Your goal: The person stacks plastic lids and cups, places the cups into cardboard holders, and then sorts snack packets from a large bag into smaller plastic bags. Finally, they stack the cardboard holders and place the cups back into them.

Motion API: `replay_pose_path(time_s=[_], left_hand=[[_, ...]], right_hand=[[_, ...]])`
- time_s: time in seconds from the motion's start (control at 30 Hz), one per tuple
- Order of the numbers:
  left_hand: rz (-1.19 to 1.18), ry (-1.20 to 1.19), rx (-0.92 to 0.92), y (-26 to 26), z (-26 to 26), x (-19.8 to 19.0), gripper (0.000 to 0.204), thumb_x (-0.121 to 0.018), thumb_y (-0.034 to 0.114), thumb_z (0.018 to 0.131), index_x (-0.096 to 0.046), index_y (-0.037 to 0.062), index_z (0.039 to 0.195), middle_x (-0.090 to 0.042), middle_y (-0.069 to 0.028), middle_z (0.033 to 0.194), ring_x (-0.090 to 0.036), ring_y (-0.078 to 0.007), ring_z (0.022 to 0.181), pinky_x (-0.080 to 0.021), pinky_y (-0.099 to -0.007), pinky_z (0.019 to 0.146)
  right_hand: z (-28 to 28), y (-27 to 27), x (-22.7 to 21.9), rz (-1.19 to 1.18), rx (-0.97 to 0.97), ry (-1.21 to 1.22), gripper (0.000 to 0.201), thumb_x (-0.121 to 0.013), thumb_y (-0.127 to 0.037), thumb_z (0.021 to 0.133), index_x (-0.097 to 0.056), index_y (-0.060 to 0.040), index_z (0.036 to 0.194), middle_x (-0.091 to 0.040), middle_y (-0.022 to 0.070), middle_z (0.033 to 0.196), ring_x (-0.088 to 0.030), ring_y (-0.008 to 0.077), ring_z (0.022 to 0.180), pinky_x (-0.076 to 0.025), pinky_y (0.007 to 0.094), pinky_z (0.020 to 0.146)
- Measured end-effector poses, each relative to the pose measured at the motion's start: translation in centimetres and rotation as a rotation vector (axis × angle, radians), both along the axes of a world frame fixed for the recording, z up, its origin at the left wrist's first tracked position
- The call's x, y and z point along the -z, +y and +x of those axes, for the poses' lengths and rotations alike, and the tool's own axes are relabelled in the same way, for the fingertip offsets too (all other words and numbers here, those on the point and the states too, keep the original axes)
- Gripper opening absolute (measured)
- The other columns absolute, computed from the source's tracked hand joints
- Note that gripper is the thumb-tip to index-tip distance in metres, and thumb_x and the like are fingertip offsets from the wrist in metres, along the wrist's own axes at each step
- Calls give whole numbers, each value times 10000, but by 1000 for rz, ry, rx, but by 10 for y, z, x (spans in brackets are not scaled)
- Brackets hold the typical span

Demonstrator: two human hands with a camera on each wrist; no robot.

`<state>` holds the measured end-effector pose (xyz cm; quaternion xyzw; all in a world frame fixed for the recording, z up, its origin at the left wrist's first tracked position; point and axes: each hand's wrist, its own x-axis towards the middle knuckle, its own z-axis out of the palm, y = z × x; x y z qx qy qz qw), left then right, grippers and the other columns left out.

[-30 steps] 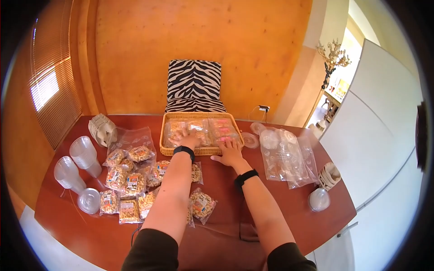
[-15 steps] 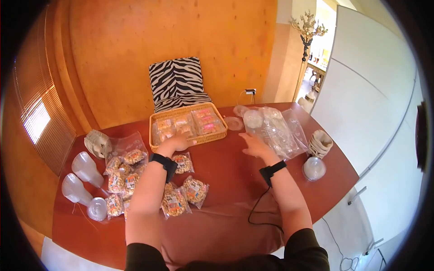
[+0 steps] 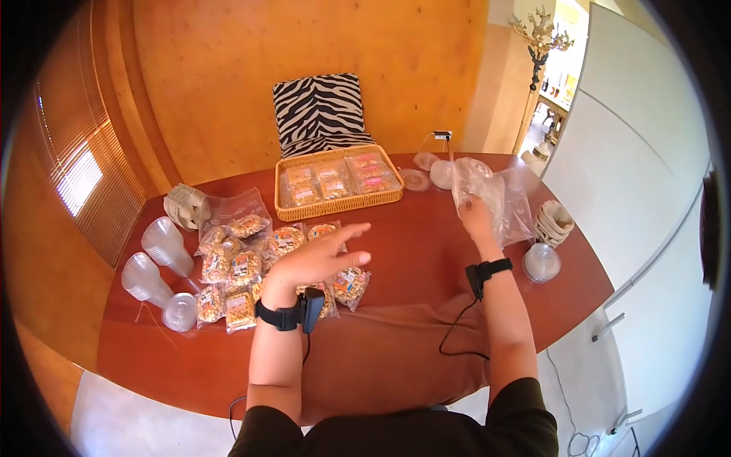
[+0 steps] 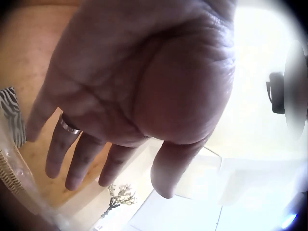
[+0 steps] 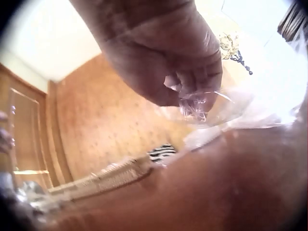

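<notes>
The right hand (image 3: 478, 219) pinches the near left edge of a clear plastic bag (image 3: 487, 186) at the right of the table. In the right wrist view, crumpled film (image 5: 195, 109) shows between the curled fingers of that hand (image 5: 168, 62). The left hand (image 3: 320, 259) is raised over the packaged snacks (image 3: 245, 268), fingers extended and holding nothing. Its palm (image 4: 139, 86) fills much of the left wrist view, with a ring on one finger. A wicker basket (image 3: 343, 207) with several snack packets in two groups stands at the back middle.
Stacked clear cups (image 3: 166, 242) and a round lid (image 3: 180, 312) lie at the left beside cardboard holders (image 3: 186, 206). More holders (image 3: 553, 222) and clear lids (image 3: 541, 263) stand at the right. A brown cloth (image 3: 388, 358) covers the near edge; a cable (image 3: 449, 335) hangs from the right wrist.
The right hand has moved from the basket to the plastic bag and taken hold of its edge, which is now lifted. The left hand has left the basket and come back toward the body.
</notes>
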<state>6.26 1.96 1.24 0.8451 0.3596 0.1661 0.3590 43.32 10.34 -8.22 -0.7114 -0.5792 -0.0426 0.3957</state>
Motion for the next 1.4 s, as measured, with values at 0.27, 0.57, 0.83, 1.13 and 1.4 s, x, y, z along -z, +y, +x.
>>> replay_pose_path(time_s=[0.27,0.57,0.83,1.13,1.4], left_hand=[[222,-186,-78,0,37,38,870,-679,270,833,-136,44,1474,-439,-211,1325,-478,-230,1134,-395,-333,946],[-164,-542,-122,57,6,62,366,-483,18,862,-520,16,1226,-649,-53,949,-617,-122,818,-494,-243,723],[-561,-580,-135,39,-41,31,279,-559,185,919,-594,6,1130,-634,-63,819,-598,-134,751,-489,-257,688],[-425,-657,-382,58,-57,44,388,-614,113,897,-494,33,1257,-627,-3,928,-580,-83,814,-461,-228,753],[-115,-565,-442,67,-50,54,476,-575,239,932,-429,13,1325,-543,-108,1216,-525,-170,1078,-445,-315,909]], right_hand=[[-121,-67,-61,-71,-753,1042,290,-591,-192,911,-498,-40,1141,-561,58,1032,-606,165,927,-565,332,719],[-75,-49,-50,9,-710,704,418,-634,-237,890,-478,-44,1226,-551,119,1175,-542,204,1101,-478,344,891],[-23,-41,-39,-152,-698,1345,586,-700,-264,841,-421,-52,1310,-572,147,1168,-579,185,1000,-465,302,861],[-45,-35,-31,-150,-674,1074,170,-682,-127,848,-609,-64,989,-649,33,893,-584,85,799,-457,210,697],[-70,-54,-57,351,-571,850,67,-662,-58,837,-622,-36,886,-637,30,853,-565,97,769,-459,234,660]])
